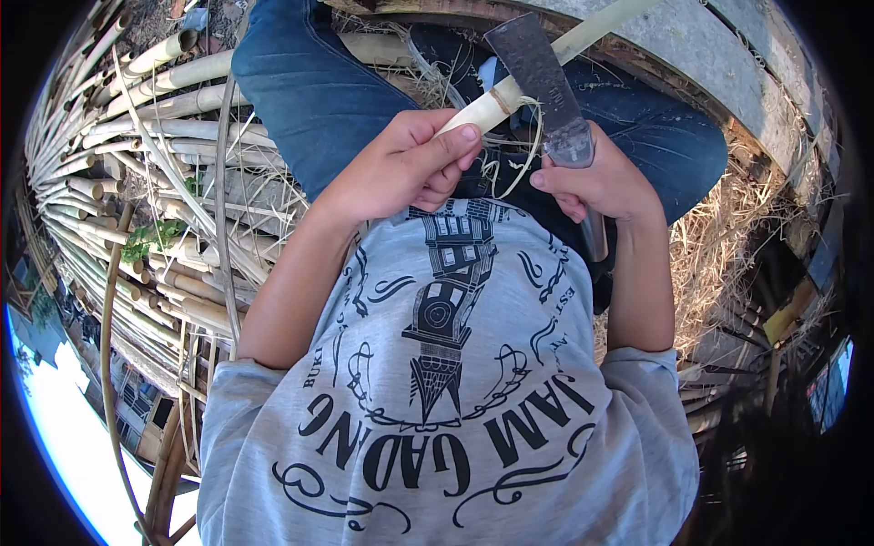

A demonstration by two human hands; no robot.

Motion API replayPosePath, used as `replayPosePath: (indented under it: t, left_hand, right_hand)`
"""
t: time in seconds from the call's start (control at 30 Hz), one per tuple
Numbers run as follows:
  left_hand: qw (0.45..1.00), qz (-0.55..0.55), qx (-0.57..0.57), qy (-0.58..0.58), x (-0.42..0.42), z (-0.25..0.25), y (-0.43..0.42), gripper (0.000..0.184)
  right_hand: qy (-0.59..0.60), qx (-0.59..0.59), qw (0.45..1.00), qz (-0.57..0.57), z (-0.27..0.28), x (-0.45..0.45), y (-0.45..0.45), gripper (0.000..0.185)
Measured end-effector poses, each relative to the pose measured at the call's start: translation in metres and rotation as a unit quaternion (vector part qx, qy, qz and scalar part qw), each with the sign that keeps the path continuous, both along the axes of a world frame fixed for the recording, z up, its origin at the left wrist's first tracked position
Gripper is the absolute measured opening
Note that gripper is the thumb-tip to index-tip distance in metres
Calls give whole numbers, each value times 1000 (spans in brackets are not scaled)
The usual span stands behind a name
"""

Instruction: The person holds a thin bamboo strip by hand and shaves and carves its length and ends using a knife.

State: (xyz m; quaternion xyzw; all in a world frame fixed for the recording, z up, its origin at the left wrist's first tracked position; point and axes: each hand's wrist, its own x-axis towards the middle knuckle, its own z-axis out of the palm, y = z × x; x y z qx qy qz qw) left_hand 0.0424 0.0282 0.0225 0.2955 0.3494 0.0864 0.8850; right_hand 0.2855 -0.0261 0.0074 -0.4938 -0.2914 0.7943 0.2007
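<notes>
My left hand [401, 168] is closed around the near end of a pale bamboo strip [480, 114], thumb lying along its top. The strip slants away up and to the right, with a brownish node ring a little beyond my fingers. In my right hand [608, 177] is the handle of a broad, dark-bladed knife [539, 77]. Its blade lies across the strip just past the node, hiding part of it. A thin curled bamboo shaving [535, 150] hangs from the strip beside the blade, between my hands.
Many cut bamboo poles [173, 127] are piled on the left, with a small green plant [150, 238] among them. Wooden boards [728, 68] lie at the upper right. Dry straw-like shavings [719, 241] cover the ground on the right. My legs in blue jeans [314, 91] are bent ahead.
</notes>
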Motion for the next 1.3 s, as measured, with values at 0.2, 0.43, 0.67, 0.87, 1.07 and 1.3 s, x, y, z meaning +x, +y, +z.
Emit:
replayPosePath:
  t: [0.2, 0.43, 0.67, 0.87, 1.07, 1.3]
  left_hand:
    - [1000, -1, 3, 1, -7, -3, 8, 30]
    - [1000, 1, 1, 2, -4, -1, 1, 31]
    - [1000, 11, 8, -4, 4, 3, -3, 31]
    - [1000, 7, 4, -7, 0, -2, -3, 31]
    - [1000, 4, -11, -12, -1, -3, -5, 31]
    - [999, 4, -30, -17, -2, -6, -9, 31]
  right_hand:
    - [0, 18, 999, 44, 0, -12, 0, 24]
    - [-45, 45, 995, -75, 4, -1, -1, 25]
    - [-63, 48, 996, -32, 10, -2, 5, 23]
    - [-64, 60, 996, -23, 9, -5, 1, 21]
    - [-92, 53, 994, -22, 6, -8, 6, 25]
    - [-68, 51, 996, -34, 4, -10, 7, 23]
